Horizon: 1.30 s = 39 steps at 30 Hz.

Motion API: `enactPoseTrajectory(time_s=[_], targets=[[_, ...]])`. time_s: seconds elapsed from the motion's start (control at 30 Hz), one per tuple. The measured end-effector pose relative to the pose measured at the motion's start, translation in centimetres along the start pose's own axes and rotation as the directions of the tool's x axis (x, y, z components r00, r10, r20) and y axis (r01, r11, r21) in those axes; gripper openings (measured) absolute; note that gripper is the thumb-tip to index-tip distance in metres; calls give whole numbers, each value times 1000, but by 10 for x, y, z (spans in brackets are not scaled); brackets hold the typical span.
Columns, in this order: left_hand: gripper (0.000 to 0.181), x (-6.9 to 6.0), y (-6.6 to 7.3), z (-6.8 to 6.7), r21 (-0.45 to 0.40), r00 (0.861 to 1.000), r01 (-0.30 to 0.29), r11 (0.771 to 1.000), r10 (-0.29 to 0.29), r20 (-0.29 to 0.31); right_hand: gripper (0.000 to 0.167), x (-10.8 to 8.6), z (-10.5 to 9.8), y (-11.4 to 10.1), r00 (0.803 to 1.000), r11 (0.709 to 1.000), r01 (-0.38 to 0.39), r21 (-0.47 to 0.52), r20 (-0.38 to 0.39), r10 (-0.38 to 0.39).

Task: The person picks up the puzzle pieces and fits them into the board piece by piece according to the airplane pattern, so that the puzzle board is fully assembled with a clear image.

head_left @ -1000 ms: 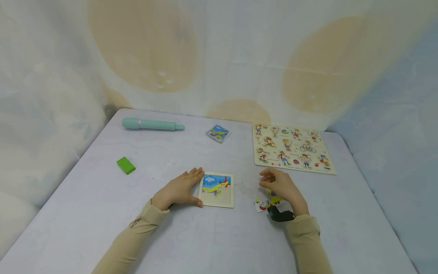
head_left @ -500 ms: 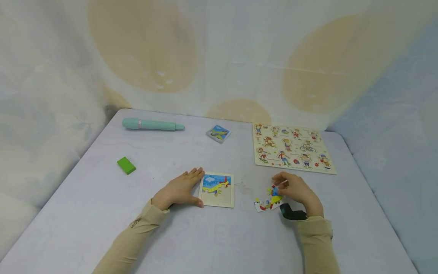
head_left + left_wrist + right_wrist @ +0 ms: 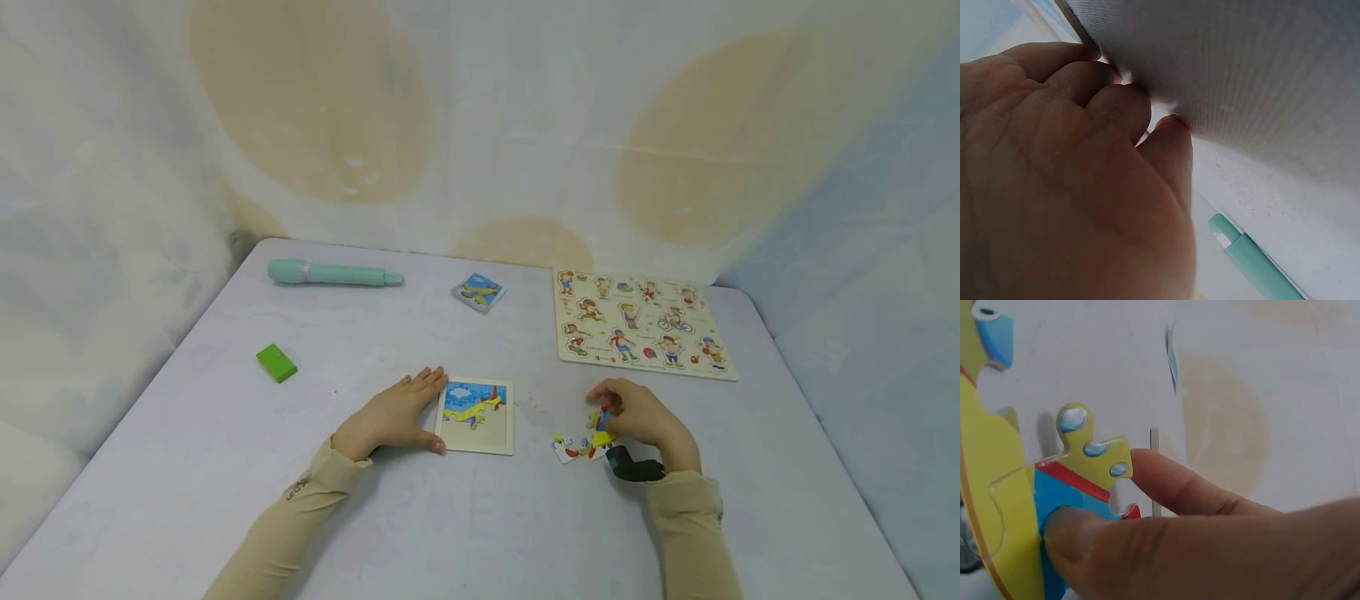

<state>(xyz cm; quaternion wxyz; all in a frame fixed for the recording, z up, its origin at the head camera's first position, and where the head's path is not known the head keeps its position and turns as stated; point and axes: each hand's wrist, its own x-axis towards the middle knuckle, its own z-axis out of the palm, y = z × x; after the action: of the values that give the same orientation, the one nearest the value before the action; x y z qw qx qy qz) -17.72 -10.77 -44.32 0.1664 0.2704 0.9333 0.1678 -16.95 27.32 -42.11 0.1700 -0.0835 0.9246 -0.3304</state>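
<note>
My left hand point(image 3: 397, 412) lies with fingers spread along the left edge of a small wooden puzzle tray point(image 3: 495, 435). Airplane-picture pieces fill the tray's upper part; bare wood shows below. To the tray's right, my right hand point(image 3: 641, 417) is over a small cluster of loose puzzle pieces point(image 3: 567, 450). In the right wrist view its thumb presses the blue part of a yellow, blue and red puzzle piece point(image 3: 1072, 481), with the index finger at the far side, pinching it. Another yellow piece point(image 3: 991, 437) lies against it. The left wrist view shows the left hand's fingertips at the tray edge.
A wooden board with sports figures point(image 3: 637, 325) lies at the back right. A small airplane picture card point(image 3: 478, 292) is at the back middle. At the left are a mint-green wand-shaped thing point(image 3: 337, 273) and a green block point(image 3: 277, 363). Curtains surround the table.
The right hand moved right, then slightly back left, and its thumb and finger now pinch a piece in the cluster. The loose pieces shifted slightly left. The left hand stayed still.
</note>
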Motion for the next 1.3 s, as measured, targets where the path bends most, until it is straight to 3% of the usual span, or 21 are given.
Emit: enactPoseTrajectory(time_s=[0.17,0.5,0.97,1.3], targets=[[111,1,0,0,3,1000,1,1000,-1,2,29,1,1,-1,999,1000,5,-19,-33,-6],[111,-1,1,-2,-6,1000,5,1000,-5,0,13,10,10,-5,996,998,-54,12,-64,55],[111,1,0,0,-11,1000,4,1000,-4,3,11,16,18,-17,998,999,-17,27,-59,19],[110,0,1,0,-21,1000,6,1000,-5,7,18,21,29,-24,993,997,46,54,-111,-40]])
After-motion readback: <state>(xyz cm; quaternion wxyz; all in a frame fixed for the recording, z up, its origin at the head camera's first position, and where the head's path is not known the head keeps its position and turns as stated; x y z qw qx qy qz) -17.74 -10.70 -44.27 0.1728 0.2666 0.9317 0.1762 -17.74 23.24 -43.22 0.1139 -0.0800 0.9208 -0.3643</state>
